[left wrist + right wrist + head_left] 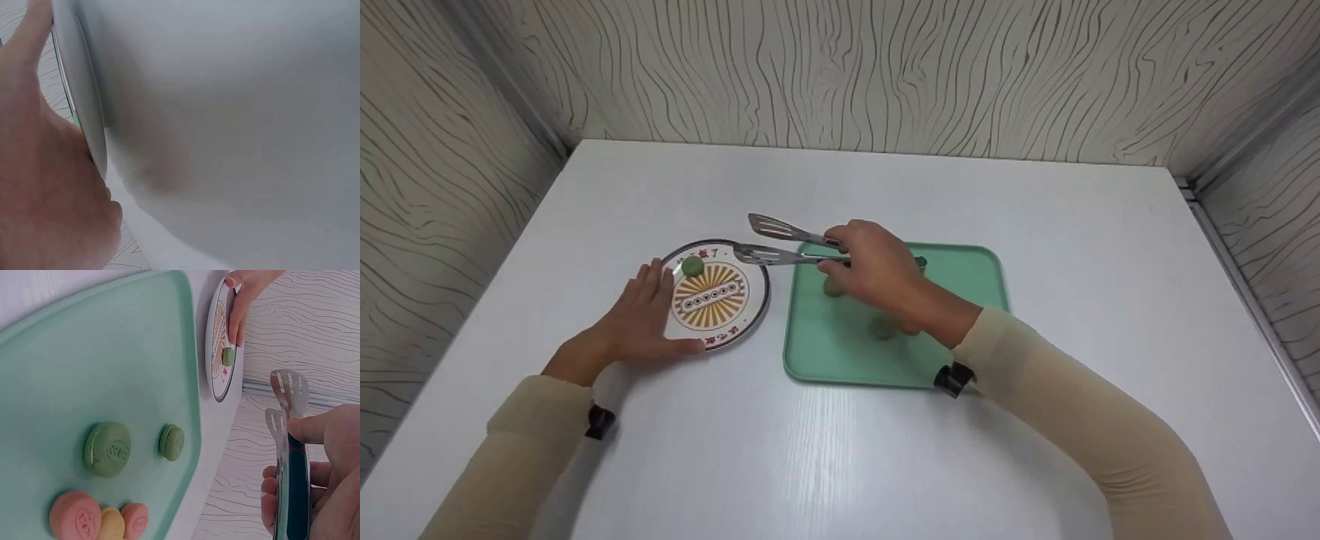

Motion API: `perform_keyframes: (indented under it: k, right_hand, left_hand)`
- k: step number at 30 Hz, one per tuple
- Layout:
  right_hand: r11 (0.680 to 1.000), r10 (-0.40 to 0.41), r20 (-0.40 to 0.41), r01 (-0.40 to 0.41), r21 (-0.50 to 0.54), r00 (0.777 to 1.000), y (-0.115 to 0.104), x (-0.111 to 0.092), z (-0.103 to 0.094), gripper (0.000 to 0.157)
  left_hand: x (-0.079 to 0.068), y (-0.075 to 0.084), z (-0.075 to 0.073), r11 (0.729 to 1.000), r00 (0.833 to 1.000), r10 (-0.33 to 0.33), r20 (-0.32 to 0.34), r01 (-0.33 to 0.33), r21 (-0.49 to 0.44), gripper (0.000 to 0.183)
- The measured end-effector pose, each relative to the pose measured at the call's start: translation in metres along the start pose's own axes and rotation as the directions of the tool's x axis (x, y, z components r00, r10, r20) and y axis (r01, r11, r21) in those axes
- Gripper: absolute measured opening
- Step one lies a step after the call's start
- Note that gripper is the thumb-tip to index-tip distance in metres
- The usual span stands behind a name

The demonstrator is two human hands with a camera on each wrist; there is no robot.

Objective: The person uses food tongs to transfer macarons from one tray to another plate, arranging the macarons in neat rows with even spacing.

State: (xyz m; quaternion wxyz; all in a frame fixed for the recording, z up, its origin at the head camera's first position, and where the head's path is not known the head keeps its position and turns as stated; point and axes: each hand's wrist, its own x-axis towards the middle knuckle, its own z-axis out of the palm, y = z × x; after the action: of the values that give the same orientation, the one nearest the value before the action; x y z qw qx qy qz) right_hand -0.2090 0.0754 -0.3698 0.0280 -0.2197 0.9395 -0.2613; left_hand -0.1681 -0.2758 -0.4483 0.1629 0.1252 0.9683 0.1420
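My left hand [641,319] rests against the left rim of a white plate [679,330] with an orange sunburst pattern, fingers straight and thumb spread along the near edge. On the plate sits a green macaron [693,265]. My right hand [881,266] grips metal tongs [784,256] by their dark handles. The slotted tong heads stand apart with nothing between them, pointing left toward the plate. Below the right hand is a green tray [840,360]. In the right wrist view it bears two green macarons [108,449], two pink macarons [75,516] and a yellow macaron [111,524].
The plate and tray stand side by side on a white table [720,465], with a narrow gap between them. Wood-grain patterned panels [840,75] enclose the back and both sides. In the head view, the right hand and forearm hide part of the tray.
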Motion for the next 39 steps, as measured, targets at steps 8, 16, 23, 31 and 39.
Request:
perform_keyframes:
  k: [8, 16, 23, 31, 39]
  right_hand:
    - [1.0, 0.022, 0.008, -0.022, 0.014, 1.0, 0.009, -0.011, -0.012, 0.045]
    - [0.999, 0.046, 0.005, -0.046, -0.007, 0.999, 0.016, -0.02, -0.021, 0.047]
    - [0.999, 0.045, -0.003, -0.045, 0.008, 0.999, 0.026, -0.026, -0.027, 0.045]
    - [0.998, 0.064, -0.012, -0.064, 0.023, 0.998, 0.037, -0.035, -0.033, 0.045]
    - [0.997, 0.071, -0.027, -0.07, 0.046, 0.997, 0.053, -0.043, -0.037, 0.043]
  left_hand:
    - [-0.002, 0.001, -0.001, 1.0, 1.0, 0.007, 0.004, -0.007, 0.005, 0.13]
    - [-0.001, 0.001, 0.001, 1.0, 1.0, 0.006, 0.001, -0.006, 0.002, 0.13]
    - [-0.001, 0.001, 0.0, 1.0, 1.0, 0.003, 0.002, -0.003, -0.004, 0.131]
    - [-0.002, 0.003, -0.001, 1.0, 1.0, -0.002, 0.008, 0.002, -0.012, 0.131]
    - [-0.002, 0.002, -0.002, 1.0, 1.0, 0.025, -0.003, -0.025, 0.006, 0.13]
